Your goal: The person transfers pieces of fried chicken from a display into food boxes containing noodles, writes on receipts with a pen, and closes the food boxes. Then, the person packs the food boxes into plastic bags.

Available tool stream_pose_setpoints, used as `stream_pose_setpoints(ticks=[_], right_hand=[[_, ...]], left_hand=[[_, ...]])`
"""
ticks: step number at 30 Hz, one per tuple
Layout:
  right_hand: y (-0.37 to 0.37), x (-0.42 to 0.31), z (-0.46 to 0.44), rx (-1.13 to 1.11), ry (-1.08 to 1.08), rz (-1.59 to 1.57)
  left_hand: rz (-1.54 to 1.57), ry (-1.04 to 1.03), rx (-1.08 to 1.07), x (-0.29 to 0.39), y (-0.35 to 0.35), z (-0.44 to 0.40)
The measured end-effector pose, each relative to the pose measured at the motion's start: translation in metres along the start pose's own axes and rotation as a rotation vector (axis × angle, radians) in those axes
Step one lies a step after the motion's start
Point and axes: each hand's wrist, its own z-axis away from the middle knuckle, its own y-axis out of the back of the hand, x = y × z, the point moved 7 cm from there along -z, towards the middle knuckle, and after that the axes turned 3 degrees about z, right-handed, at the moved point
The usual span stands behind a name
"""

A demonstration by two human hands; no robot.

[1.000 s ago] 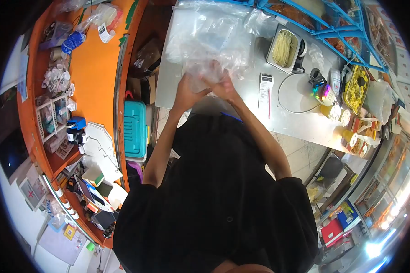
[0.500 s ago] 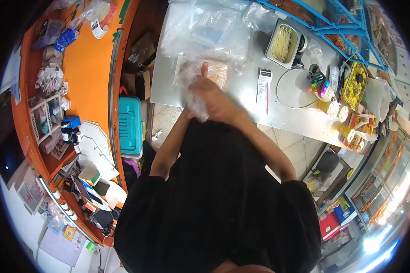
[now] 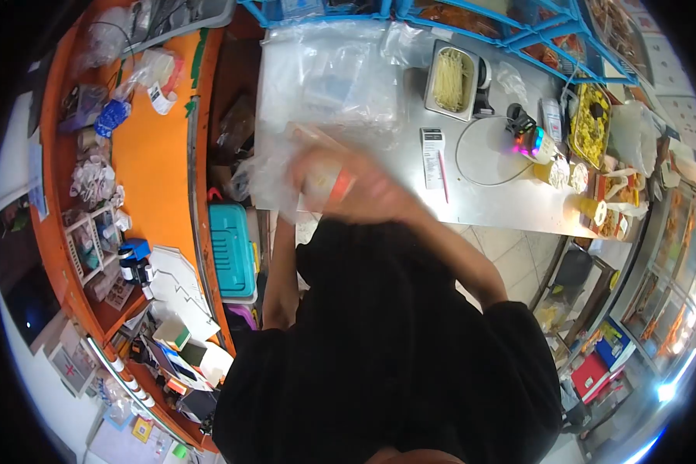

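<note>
Right hand (image 3: 359, 185) at plastic bag (image 3: 273, 179), upper centre; blurred, I cannot tell grip.
Likely step: bag handling; next requires steadying.

A crumpled, clear bag (image 3: 272, 179) hangs near the edge of the table (image 3: 503, 203), beside what seems a pale, orange-marked packet (image 3: 322, 184).

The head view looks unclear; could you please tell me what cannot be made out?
In the head view:
Right hand: smeared by motion.
White-and-orange item: identity lost to blur.
Left hand: hidden by right hand and plastic.
Paper slip: print too small.
Blue rack: cut off by top edge.
</note>
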Motion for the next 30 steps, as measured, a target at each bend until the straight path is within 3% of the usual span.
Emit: stream_pose_setpoints(ticks=[2, 5, 7, 8, 9, 11, 12, 14, 15, 16, 18, 20, 23, 25, 27, 29, 30], right_hand=[[0.069, 0.075, 0.012, 0.471, -0.228, -0.482], [0.030, 0.117, 0.006, 0.276, -0.743, -1.182], [-0.013, 0.086, 0.006, -0.203, -0.648, -1.439], [-0.018, 0.081, 0.011, -0.277, -0.655, -1.427], [-0.022, 0.075, 0.016, -0.351, -0.658, -1.413], [0.007, 0.089, 0.034, -0.086, -0.845, -0.956], [0.028, 0.079, 0.038, -0.059, -0.800, -0.682], [0.069, 0.050, 0.042, -0.009, -0.706, -0.136], [0.063, 0.077, 0.050, 0.025, -0.738, -0.210], [0.060, 0.069, 0.047, 0.268, -0.489, -0.145], [0.024, 0.051, 0.061, 0.681, -0.376, 0.502], [-0.030, 0.039, 0.063, 0.747, -0.105, 0.579], [-0.049, 0.053, 0.070, 0.557, -0.160, 0.056], [0.015, 0.065, 0.089, 0.856, -0.236, 0.262], [0.102, 0.087, 0.103, 1.006, -0.613, 0.585], [0.182, 0.117, 0.112, 1.028, -0.603, 0.887], [0.213, 0.151, 0.115, 0.913, -0.856, 0.997]], left_hand=[[0.236, -0.008, -0.044, 0.039, -0.015, -0.010], [0.538, -0.016, -0.234, 0.088, -0.054, -0.011], [0.684, 0.023, -0.429, 0.106, -0.088, -0.006], [0.724, 0.078, -0.556, 0.109, -0.101, -0.005], [0.662, 0.111, -0.547, 0.108, -0.103, -0.004], [0.308, 0.206, -0.489, 0.099, -0.098, -0.011], [0.024, 0.260, -0.436, 0.091, -0.088, -0.023], [-0.407, 0.059, -0.465, 0.080, -0.068, -0.047], [-0.551, -0.198, -0.546, 0.058, -0.052, -0.053], [-0.695, -0.364, -0.511, 0.037, -0.049, -0.057], [-0.978, -0.598, -0.264, 0.001, -0.049, -0.068], [-1.077, -0.584, -0.047, -0.033, -0.035, -0.070], [-1.036, -0.534, 0.054, -0.042, -0.014, -0.067], [-0.903, -0.483, -0.007, -0.038, 0.004, -0.066], [-0.727, -0.399, -0.097, -0.032, 0.022, -0.061], [-0.609, -0.337, -0.172, -0.030, 0.031, -0.049], [-0.560, -0.308, -0.205, -0.033, 0.031, -0.042]])
